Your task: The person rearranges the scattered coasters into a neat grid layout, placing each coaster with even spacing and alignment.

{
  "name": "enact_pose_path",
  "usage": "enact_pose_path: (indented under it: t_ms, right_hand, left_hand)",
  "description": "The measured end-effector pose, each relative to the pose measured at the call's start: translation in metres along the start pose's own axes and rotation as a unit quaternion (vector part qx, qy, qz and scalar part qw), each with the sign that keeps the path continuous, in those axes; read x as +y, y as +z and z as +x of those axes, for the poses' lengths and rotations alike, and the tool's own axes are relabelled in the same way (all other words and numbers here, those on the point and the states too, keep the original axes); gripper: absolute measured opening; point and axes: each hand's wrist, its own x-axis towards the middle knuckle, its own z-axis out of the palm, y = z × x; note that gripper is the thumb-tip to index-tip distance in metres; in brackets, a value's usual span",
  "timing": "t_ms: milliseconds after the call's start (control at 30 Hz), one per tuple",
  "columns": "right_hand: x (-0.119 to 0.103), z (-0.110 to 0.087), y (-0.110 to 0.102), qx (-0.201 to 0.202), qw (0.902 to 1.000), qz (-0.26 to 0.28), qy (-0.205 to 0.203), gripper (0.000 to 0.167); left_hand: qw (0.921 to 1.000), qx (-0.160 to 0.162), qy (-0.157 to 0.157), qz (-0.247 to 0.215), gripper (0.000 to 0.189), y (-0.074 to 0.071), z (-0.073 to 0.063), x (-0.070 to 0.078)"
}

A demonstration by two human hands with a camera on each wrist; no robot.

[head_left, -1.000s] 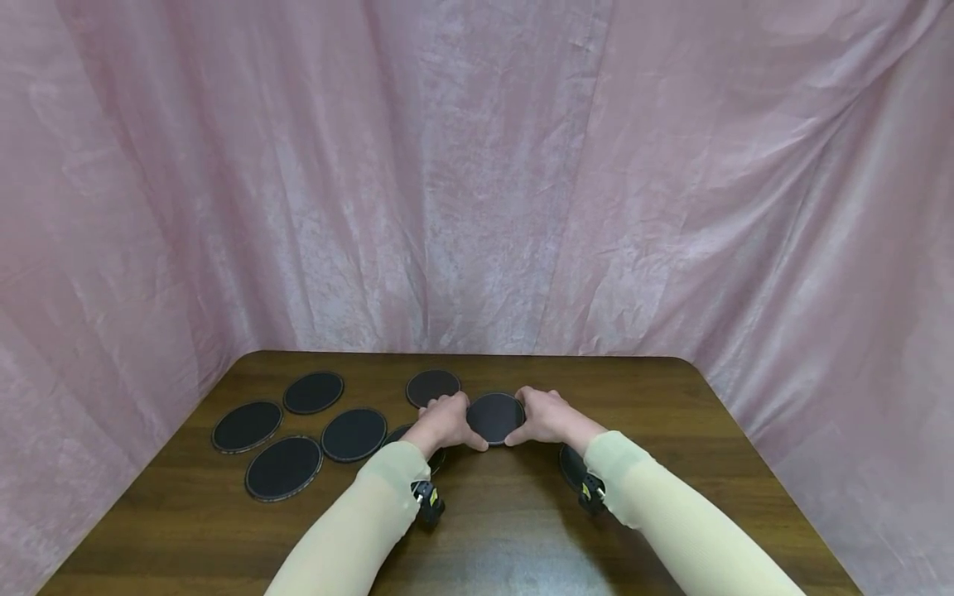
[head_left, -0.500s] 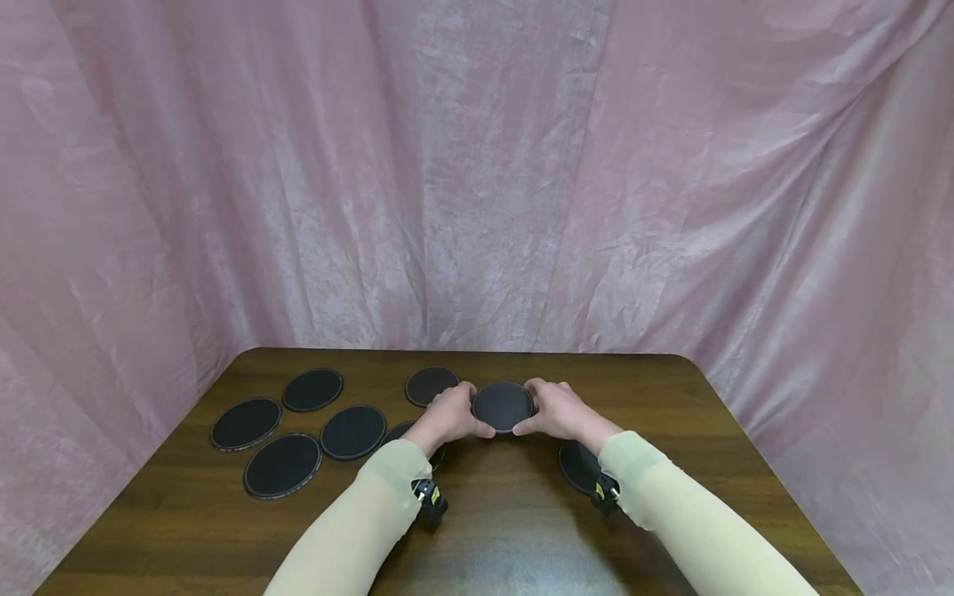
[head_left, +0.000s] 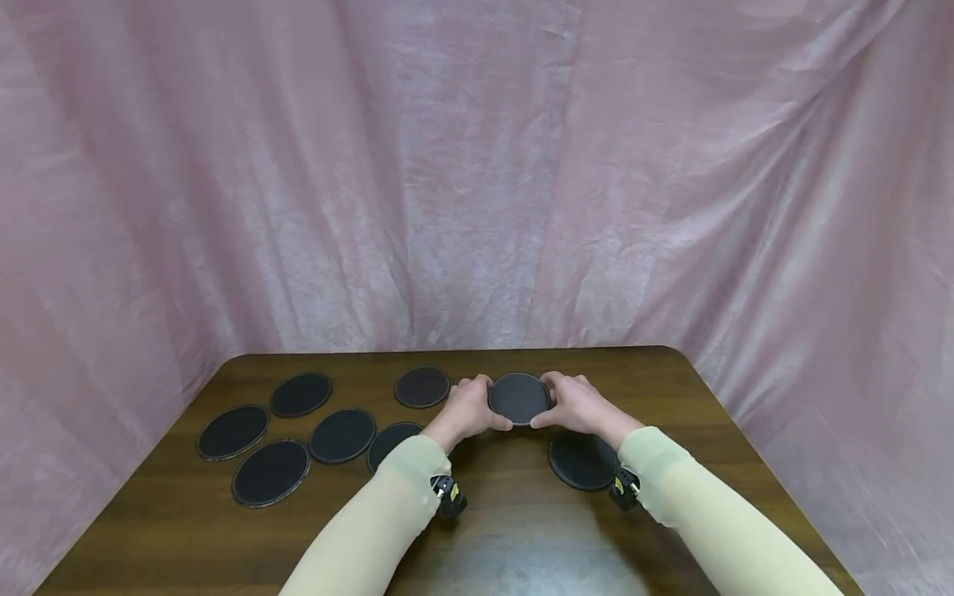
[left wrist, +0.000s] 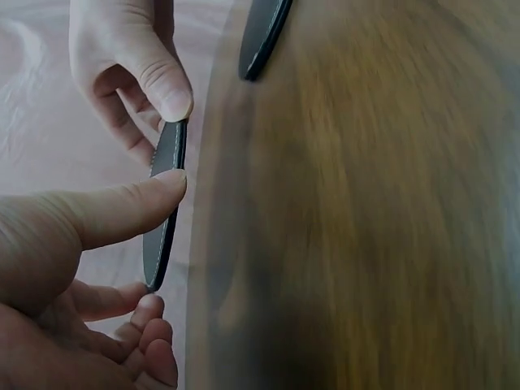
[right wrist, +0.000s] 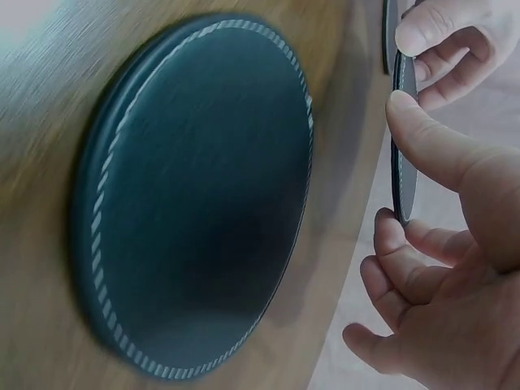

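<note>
Your left hand (head_left: pixel 469 410) and right hand (head_left: pixel 585 406), partly closed, pinch the raised disc (head_left: pixel 519 399). Another disc (head_left: pixel 584 461) rests on the worktop (head_left: pixel 514 517).

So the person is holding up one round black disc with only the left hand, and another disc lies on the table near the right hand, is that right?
Not quite: the right hand also grips the round black disc, opposite the left hand, as the head view shows. The rest is right: another disc lies on the table near the right hand.
</note>
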Motion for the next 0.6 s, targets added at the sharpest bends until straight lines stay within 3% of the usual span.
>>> enact_pose_path:
  t_ms: [67, 233, 300, 500, 600]
  right_hand:
    - [0.003, -0.002, 0.0, 0.003, 1.0, -0.006, 0.002, 0.089]
    - [0.01, -0.004, 0.002, 0.007, 0.9999, -0.004, 0.008, 0.088]
    - [0.013, -0.004, 0.001, 0.01, 0.9999, 0.004, 0.007, 0.088]
    - [0.027, -0.004, -0.002, -0.001, 0.9994, 0.033, 0.005, 0.087]
    - [0.035, -0.005, -0.002, -0.01, 0.9991, 0.042, 0.008, 0.086]
  left_hand:
    - [1.0, -0.003, -0.001, -0.002, 0.085, 0.005, 0.001, 0.002]
    - [0.9995, -0.018, -0.007, -0.026, 0.084, -0.005, -0.019, 0.026]
    - [0.9995, -0.016, -0.004, -0.026, 0.083, -0.005, -0.021, 0.03]
    - [0.9998, -0.006, 0.014, -0.012, 0.076, 0.003, -0.019, 0.036]
    - [0.9998, -0.009, 0.005, -0.018, 0.076, 0.013, -0.011, 0.036]
